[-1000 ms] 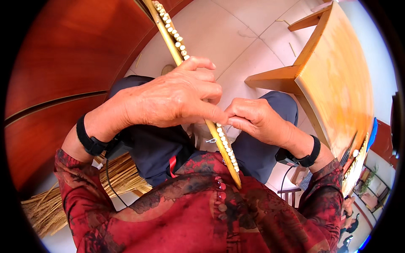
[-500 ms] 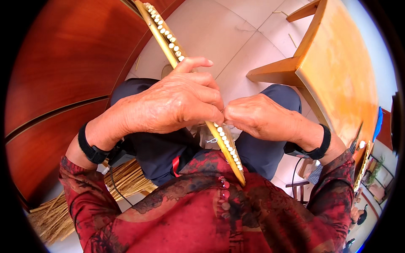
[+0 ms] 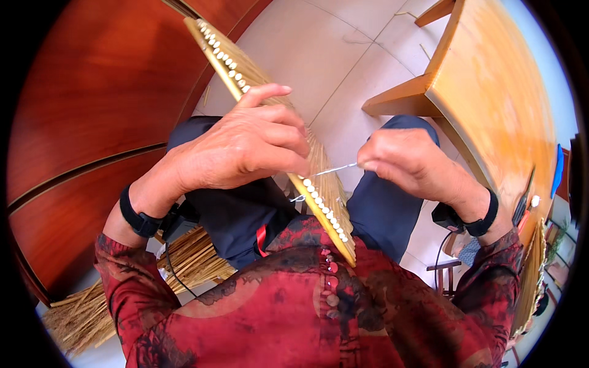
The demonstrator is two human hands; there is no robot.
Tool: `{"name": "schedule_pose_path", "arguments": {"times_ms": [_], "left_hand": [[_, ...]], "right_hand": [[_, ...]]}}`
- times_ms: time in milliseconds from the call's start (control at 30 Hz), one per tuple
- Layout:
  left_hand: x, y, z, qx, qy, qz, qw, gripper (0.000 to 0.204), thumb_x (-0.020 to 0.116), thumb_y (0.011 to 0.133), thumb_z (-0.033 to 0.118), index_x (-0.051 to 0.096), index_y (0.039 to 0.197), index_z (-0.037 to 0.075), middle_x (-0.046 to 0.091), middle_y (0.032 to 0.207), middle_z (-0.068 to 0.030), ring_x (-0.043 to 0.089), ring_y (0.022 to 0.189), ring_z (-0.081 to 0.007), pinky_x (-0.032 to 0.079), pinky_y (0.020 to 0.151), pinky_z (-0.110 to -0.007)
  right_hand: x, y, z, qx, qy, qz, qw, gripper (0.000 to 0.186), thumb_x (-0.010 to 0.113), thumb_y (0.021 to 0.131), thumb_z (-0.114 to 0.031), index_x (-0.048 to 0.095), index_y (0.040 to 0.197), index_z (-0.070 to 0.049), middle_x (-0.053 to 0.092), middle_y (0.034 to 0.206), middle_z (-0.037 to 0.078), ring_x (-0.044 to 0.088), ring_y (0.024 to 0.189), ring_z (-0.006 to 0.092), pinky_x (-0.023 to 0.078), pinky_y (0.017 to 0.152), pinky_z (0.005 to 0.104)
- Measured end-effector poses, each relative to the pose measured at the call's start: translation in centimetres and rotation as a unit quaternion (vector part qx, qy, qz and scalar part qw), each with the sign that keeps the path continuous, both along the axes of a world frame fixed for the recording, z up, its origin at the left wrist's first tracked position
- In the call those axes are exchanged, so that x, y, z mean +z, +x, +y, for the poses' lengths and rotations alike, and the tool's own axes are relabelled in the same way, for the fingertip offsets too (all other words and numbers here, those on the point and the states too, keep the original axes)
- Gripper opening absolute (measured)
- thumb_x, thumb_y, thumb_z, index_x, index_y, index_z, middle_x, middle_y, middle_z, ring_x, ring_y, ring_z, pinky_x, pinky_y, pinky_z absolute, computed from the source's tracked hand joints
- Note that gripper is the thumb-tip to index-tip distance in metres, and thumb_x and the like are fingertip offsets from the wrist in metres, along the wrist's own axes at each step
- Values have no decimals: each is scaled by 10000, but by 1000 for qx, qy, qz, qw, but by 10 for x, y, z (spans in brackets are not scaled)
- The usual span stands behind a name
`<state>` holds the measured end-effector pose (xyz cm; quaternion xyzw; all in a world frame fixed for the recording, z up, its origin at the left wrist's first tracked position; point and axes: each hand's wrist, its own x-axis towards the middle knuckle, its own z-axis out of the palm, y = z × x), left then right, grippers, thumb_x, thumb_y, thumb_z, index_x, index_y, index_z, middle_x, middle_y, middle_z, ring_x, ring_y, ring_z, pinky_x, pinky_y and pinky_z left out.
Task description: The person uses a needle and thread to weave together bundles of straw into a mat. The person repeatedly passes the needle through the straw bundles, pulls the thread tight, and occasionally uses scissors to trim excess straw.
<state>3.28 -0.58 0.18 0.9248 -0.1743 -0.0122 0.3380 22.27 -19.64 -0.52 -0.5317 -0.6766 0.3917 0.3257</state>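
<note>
Between my knees lies a long flat piece of straw-like stalks, held at a slant, with a row of round pale cut ends beside a yellow bamboo-like strip. My left hand is closed over its middle, index finger lifted, hiding that stretch. A thin whitish string runs taut from the strip near my left fingertips to my right hand, which pinches its end apart from the piece. A small loop of string sticks out on the strip's left side. The near tip rests against my shirt.
A reddish wooden cabinet stands on the left. Loose dry stalks lie in a heap at lower left. On the right is a wooden table, with dark-bladed scissors-like tools and a blue item at its edge.
My right hand has moved away to the right from my left hand, drawing the string out taut. The piece has swung slightly left at its far end, showing more of its stalk side.
</note>
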Motion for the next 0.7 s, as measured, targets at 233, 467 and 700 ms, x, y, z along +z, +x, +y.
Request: {"name": "schedule_pose_path", "arguments": {"times_ms": [233,467,700], "left_hand": [[0,-10,-4,39,28,23,999,261,692,690,184,635,941,143,608,960,13,544,1053,-205,226,1026,-494],[0,-24,-5,60,85,6,995,237,696,678,224,641,894,144,624,951,1,541,1077,-214,188,1049,-496],[4,-22,-3,69,60,42,995,206,684,689,249,660,865,145,639,908,8,558,1040,-198,184,1051,-472]], "right_hand": [[-20,-19,6,-182,120,93,972,68,591,810,-89,554,828,-34,540,800,75,535,722,230,435,623,295],[-30,-29,2,-83,-17,61,994,77,580,828,-86,566,868,-22,555,722,86,573,640,223,441,571,297],[-43,-32,8,42,19,67,997,226,597,803,-79,591,1028,-66,629,821,90,619,683,248,506,583,324]]}}
